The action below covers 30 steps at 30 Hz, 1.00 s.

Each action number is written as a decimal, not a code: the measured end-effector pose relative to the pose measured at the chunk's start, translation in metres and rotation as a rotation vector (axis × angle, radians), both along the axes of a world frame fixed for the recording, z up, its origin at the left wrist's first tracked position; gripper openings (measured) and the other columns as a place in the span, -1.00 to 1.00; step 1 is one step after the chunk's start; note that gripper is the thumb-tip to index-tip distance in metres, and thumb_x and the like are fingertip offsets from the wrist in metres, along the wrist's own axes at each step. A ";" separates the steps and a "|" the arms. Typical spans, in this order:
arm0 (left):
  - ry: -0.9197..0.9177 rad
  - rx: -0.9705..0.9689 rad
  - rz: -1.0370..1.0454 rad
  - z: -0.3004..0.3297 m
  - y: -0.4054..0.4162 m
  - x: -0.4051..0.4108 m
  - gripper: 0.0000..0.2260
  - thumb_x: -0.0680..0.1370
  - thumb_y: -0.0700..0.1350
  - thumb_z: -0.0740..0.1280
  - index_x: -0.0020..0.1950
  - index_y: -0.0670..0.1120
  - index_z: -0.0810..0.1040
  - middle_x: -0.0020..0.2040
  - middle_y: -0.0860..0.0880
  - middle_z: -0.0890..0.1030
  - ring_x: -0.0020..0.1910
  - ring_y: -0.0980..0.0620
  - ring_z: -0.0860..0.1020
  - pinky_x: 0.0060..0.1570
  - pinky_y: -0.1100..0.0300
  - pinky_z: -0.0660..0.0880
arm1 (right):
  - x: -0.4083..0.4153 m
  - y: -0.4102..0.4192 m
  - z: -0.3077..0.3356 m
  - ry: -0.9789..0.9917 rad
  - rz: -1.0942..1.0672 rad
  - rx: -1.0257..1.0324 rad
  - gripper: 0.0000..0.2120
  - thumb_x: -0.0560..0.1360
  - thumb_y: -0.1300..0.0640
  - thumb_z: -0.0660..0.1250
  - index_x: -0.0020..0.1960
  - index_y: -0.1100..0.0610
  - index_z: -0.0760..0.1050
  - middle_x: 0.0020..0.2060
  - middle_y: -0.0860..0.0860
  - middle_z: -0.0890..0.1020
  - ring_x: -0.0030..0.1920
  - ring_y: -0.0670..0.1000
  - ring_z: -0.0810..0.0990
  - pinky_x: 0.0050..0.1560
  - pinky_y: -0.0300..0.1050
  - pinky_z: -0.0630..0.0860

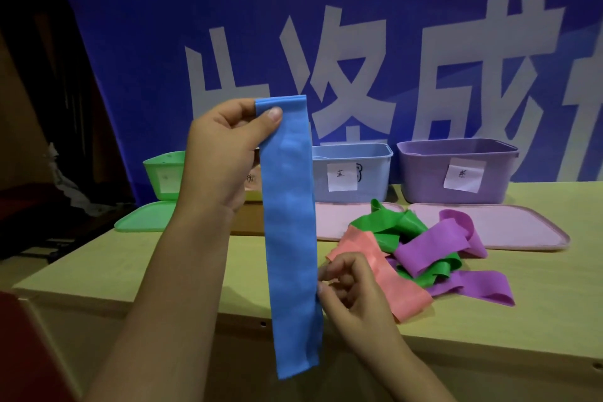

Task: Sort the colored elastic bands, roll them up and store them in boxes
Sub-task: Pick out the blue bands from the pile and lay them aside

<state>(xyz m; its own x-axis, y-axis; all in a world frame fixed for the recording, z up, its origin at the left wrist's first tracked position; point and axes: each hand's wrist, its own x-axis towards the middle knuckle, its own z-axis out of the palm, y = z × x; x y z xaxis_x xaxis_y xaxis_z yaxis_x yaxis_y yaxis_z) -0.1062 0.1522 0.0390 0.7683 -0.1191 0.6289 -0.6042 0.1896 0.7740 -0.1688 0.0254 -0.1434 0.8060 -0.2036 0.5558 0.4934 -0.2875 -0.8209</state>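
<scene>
Hanging straight down from a pinch, the blue band (291, 232) is held by its top end between the thumb and forefinger of the left hand (222, 153), the other fingers curled behind it. Lower down, the right hand (350, 287) has its fingertips (323, 273) at the band's right edge, fingers bent; whether they actually nip the edge cannot be told. Just beyond the right fingers lies the loose heap on the table (130, 268): a pink band (375, 264) nearest, green band (385, 225) and purple bands (430, 245) tangled past it. Farther back stand the boxes: green box (163, 173) behind the left hand, blue box (352, 170) and purple box (456, 170) with paper labels. Lids lie flat before them: a green lid (143, 219) and a pink lid (509, 225). Blue banner (228, 10) behind.
</scene>
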 end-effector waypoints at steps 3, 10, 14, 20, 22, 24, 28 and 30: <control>0.000 -0.005 -0.019 0.003 -0.002 0.000 -0.89 0.51 -0.20 0.36 0.02 -0.08 0.59 -0.14 0.00 0.67 -0.15 0.07 0.67 -0.20 0.23 0.58 | -0.002 0.002 0.005 -0.064 -0.007 -0.081 -0.74 0.47 0.25 0.33 -0.15 -0.03 0.29 -0.10 -0.12 0.58 -0.36 -0.19 0.48 -0.30 -0.36 0.38; -0.018 -0.009 -0.034 0.012 -0.007 0.000 -0.91 0.51 -0.20 0.36 -0.01 -0.07 0.59 -0.19 0.02 0.67 -0.19 0.08 0.66 -0.25 0.23 0.57 | 0.002 -0.002 0.011 -0.109 0.075 -0.048 -0.91 0.41 0.01 0.33 -0.15 -0.18 0.46 -0.19 -0.08 0.57 -0.30 -0.04 0.48 -0.24 -0.16 0.40; -0.017 -0.011 -0.031 0.018 -0.010 0.003 -0.90 0.51 -0.20 0.36 0.00 -0.08 0.60 -0.16 0.00 0.68 -0.18 0.07 0.66 -0.24 0.25 0.57 | 0.006 -0.007 0.014 -0.189 0.066 -0.090 -0.87 0.41 0.10 0.30 -0.19 -0.15 0.48 -0.19 -0.12 0.53 -0.24 -0.09 0.50 -0.22 -0.30 0.42; -0.003 0.001 -0.020 0.021 -0.018 0.012 -0.91 0.51 -0.21 0.36 -0.01 -0.10 0.61 -0.18 -0.01 0.68 -0.20 0.06 0.66 -0.26 0.25 0.56 | 0.003 -0.013 0.027 -0.177 0.098 -0.080 -0.92 0.42 0.04 0.31 -0.25 -0.01 0.48 -0.37 -0.17 0.49 -0.38 -0.21 0.42 -0.32 -0.35 0.33; 0.004 -0.002 -0.011 0.021 -0.020 0.015 -0.91 0.51 -0.21 0.37 -0.01 -0.10 0.61 -0.18 -0.01 0.68 -0.21 0.07 0.66 -0.27 0.24 0.57 | 0.004 -0.012 0.031 -0.186 0.022 -0.107 -0.84 0.40 0.11 0.37 -0.30 0.04 0.42 -0.45 -0.21 0.47 -0.44 -0.25 0.41 -0.36 -0.44 0.29; -0.003 0.012 0.023 0.024 -0.021 0.021 -0.92 0.51 -0.20 0.37 -0.01 -0.09 0.61 -0.17 -0.01 0.68 -0.21 0.06 0.66 -0.28 0.23 0.58 | 0.006 -0.013 0.034 -0.156 -0.027 -0.095 -0.84 0.38 0.10 0.37 -0.29 0.07 0.39 -0.45 -0.20 0.46 -0.43 -0.23 0.39 -0.37 -0.42 0.28; 0.048 0.023 0.084 0.031 -0.023 0.045 -0.94 0.51 -0.20 0.38 -0.04 -0.09 0.61 -0.13 -0.05 0.67 -0.17 0.01 0.66 -0.23 0.15 0.59 | 0.005 -0.024 0.045 -0.066 0.059 -0.142 -0.82 0.49 0.18 0.30 -0.01 -0.06 0.37 -0.33 -0.16 0.43 -0.39 -0.19 0.33 -0.34 -0.34 0.29; 0.098 0.024 0.080 0.032 -0.025 0.057 -0.95 0.51 -0.21 0.38 -0.06 -0.10 0.61 -0.13 -0.06 0.67 -0.17 -0.02 0.66 -0.22 0.12 0.59 | 0.005 -0.030 0.054 -0.022 0.099 -0.280 -0.63 0.55 0.29 0.20 0.03 -0.22 0.41 -0.28 -0.22 0.46 -0.35 -0.18 0.38 -0.30 -0.35 0.31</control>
